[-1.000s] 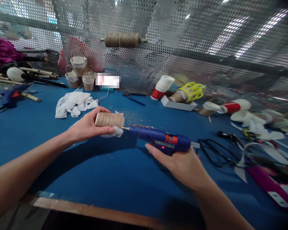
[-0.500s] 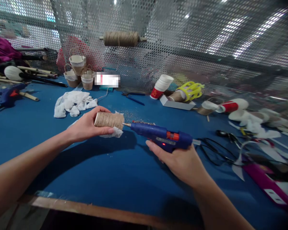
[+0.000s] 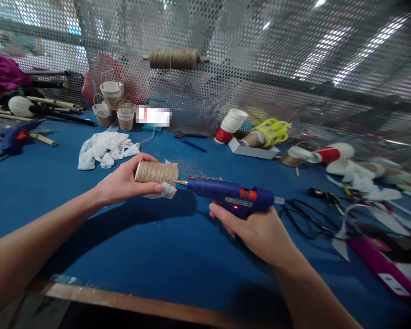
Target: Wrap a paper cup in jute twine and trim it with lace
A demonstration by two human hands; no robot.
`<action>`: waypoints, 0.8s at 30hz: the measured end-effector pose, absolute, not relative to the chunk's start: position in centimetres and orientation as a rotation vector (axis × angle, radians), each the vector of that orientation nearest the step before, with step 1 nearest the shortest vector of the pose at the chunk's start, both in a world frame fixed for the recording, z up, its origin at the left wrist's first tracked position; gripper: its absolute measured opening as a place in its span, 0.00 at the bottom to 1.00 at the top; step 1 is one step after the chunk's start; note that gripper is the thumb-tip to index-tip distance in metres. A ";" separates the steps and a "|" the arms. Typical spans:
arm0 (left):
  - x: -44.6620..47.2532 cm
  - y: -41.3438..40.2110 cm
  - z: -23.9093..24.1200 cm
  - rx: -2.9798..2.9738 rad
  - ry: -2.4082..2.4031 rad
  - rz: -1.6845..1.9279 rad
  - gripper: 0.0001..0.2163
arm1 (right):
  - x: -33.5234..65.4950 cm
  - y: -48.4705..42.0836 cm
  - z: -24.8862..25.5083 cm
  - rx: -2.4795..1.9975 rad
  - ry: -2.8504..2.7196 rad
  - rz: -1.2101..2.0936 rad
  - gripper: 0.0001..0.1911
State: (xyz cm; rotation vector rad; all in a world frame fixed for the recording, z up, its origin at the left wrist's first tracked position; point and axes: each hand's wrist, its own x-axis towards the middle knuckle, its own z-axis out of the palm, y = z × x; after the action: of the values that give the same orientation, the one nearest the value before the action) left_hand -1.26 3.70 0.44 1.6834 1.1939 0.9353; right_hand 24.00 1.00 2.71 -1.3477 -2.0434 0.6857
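My left hand [image 3: 125, 182] is wrapped round a paper cup wound with brown twine [image 3: 156, 172], held on its side over the table. A strip of white lace fabric [image 3: 164, 191] hangs at the cup's right end, beside my thumb. In my right hand [image 3: 256, 228] is a blue glue gun [image 3: 219, 191] with a red light lit on its handle. Its metal nozzle points left and sits at the right end of the cup, at or very near the surface; I cannot tell whether it touches. A glue stick pokes out of the gun's back.
Crumpled white fabric [image 3: 106, 147] lies behind my left hand. Finished small baskets [image 3: 125, 116], pliers [image 3: 192, 141] and stacked paper cups [image 3: 231, 125] stand or lie further back. Black cables [image 3: 304, 221] run at right. A second glue gun [image 3: 17, 137] is at far left.
The nozzle has shifted slightly down along the cup's right end, and the glue gun has tilted a little. The left hand and cup stay nearly in place.
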 end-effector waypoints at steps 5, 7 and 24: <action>-1.3 3.6 0.4 1.741 1.171 0.925 0.23 | 23.9 1.0 2.8 -1.395 -1.941 0.811 0.15; -1.3 3.7 0.4 1.723 1.171 0.931 0.23 | 23.9 1.0 2.9 -1.384 -1.935 0.884 0.15; -1.3 3.5 0.6 1.795 1.185 1.007 0.23 | 24.2 1.4 2.6 -1.311 -1.886 1.165 0.15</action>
State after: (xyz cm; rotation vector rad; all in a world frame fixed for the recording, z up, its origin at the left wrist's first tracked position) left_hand -1.34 3.49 0.57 1.7947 1.1851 1.0069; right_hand 24.22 1.38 2.62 -1.3107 -1.8860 1.1653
